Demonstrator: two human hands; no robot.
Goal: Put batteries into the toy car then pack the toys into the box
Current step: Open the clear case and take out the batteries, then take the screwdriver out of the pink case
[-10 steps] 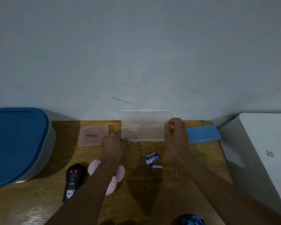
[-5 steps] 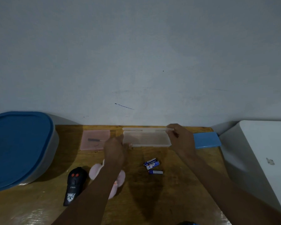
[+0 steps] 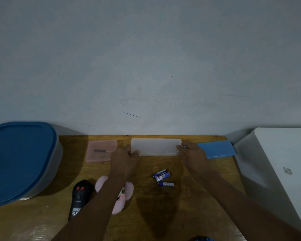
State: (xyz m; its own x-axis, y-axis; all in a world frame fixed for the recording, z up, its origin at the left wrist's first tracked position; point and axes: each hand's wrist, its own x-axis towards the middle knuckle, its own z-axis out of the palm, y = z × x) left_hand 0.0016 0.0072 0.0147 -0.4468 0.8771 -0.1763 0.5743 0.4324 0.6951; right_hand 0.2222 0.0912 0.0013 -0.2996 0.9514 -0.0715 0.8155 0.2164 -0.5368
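Note:
A translucent plastic box (image 3: 155, 146) lies with its lid down at the back of the wooden table (image 3: 163, 209), against the wall. My left hand (image 3: 126, 158) holds its left end, thumb on the front edge. My right hand (image 3: 192, 154) grips its right end. Three blue batteries (image 3: 162, 176) lie loose on the table between my forearms. A pink plush toy (image 3: 129, 188) sits partly under my left forearm, with a black remote control (image 3: 79, 195) to its left. Something blue (image 3: 201, 238) peeks in at the bottom edge, too cut off to identify.
A pink case with a small screwdriver (image 3: 101, 150) on it lies left of the box. A blue case (image 3: 216, 149) lies to its right. A large grey tub with a blue lid (image 3: 21, 159) fills the left side. A white appliance (image 3: 281, 162) stands at the right.
The box lid stood open against the wall, was swung down by my right hand, and now lies flat on the box. My left hand stayed at the left end.

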